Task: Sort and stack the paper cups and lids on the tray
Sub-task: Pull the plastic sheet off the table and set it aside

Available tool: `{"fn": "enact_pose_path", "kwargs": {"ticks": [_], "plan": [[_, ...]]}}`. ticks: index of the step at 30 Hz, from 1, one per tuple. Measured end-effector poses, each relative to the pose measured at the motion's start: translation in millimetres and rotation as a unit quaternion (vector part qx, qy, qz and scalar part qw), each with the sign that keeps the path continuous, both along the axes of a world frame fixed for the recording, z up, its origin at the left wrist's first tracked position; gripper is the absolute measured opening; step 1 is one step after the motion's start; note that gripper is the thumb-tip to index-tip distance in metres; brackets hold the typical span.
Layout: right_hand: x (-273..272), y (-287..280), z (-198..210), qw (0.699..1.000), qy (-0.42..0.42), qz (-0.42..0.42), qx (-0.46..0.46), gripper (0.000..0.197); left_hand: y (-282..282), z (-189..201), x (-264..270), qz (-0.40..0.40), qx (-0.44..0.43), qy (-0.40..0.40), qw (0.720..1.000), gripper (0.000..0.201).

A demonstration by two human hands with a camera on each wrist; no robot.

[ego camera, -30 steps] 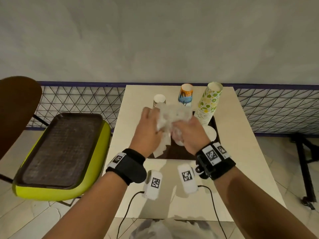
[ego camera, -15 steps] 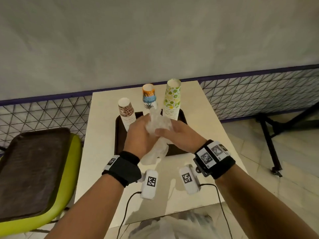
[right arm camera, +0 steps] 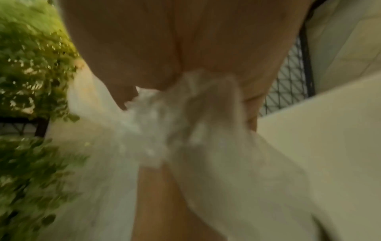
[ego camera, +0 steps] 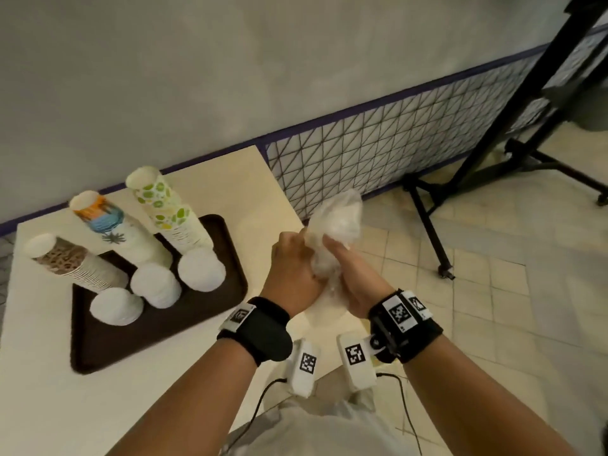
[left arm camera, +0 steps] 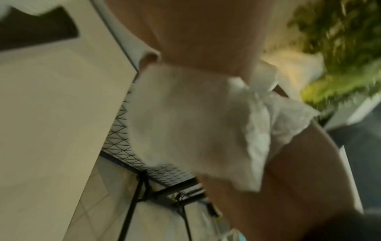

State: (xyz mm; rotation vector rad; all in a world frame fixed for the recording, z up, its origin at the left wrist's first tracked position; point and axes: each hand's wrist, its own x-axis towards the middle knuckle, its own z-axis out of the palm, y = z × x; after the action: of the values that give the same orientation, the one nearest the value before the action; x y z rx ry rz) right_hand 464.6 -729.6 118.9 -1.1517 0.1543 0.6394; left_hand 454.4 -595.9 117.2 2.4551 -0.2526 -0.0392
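Observation:
Both hands crumple a clear plastic bag beyond the table's right edge, over the floor. My left hand grips its left side and my right hand grips its right side. The wrist views show the same bag bunched against the palms, blurred. On the dark brown tray stand three cup stacks: brown-patterned, orange-and-blue, and green-spotted. Three piles of white lids sit in front of them.
The cream table runs along a grey wall. A wire-mesh panel lines the wall's base. A black metal stand rests on the tiled floor at right. Blurred green foliage fills the right wrist view's left side.
My view has swung right and the chair with its tray has left the frame. Both hands carried the plastic bag from above the tray to beyond the table's right edge.

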Motion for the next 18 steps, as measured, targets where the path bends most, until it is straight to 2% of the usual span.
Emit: {"fn": "enact_pose_path", "kwargs": {"ticks": [1, 2, 3, 4, 6, 8, 10, 12, 14, 15, 17, 18], "plan": [[8, -23, -5, 1.0, 0.005, -0.01, -0.022, 0.052, -19, -9, 10, -0.024, 0.097, 0.002, 0.995, 0.07], [16, -48, -11, 0.999, 0.006, -0.023, -0.032, 0.045, -41, -12, 18, -0.047, 0.141, 0.011, 0.989, 0.079], [24, -70, -18, 0.999, 0.005, -0.041, -0.035, 0.041, -60, -18, 28, -0.066, 0.131, 0.027, 0.989, 0.081], [31, -90, -25, 0.998, 0.007, -0.058, -0.03, 0.04, -79, -23, 37, -0.083, 0.097, 0.053, 0.99, 0.079], [40, -122, -40, 0.996, 0.012, -0.09, -0.016, 0.051, -107, -26, 55, -0.106, -0.02, 0.121, 0.987, 0.067], [48, -146, -52, 0.994, 0.01, -0.107, 0.004, 0.061, -127, -31, 67, -0.061, -0.106, 0.151, 0.981, 0.063], [53, -159, -62, 0.994, -0.011, -0.107, 0.024, 0.047, -137, -35, 72, -0.012, -0.151, 0.169, 0.974, 0.074], [61, -174, -73, 0.994, -0.031, -0.107, 0.009, 0.036, -146, -39, 76, 0.004, -0.203, 0.213, 0.956, 0.088], [71, -186, -94, 0.992, -0.044, -0.104, -0.049, 0.031, -145, -44, 78, 0.005, -0.226, 0.245, 0.943, 0.086], [76, -191, -102, 0.987, -0.041, -0.111, -0.106, 0.028, -139, -44, 80, 0.016, -0.231, 0.252, 0.94, 0.081], [87, -201, -128, 0.97, -0.023, -0.111, -0.217, 0.026, -120, -47, 76, 0.037, -0.197, 0.254, 0.946, 0.065], [92, -204, -139, 0.961, -0.019, -0.104, -0.254, 0.031, -106, -50, 70, 0.038, -0.16, 0.253, 0.953, 0.054]]}}
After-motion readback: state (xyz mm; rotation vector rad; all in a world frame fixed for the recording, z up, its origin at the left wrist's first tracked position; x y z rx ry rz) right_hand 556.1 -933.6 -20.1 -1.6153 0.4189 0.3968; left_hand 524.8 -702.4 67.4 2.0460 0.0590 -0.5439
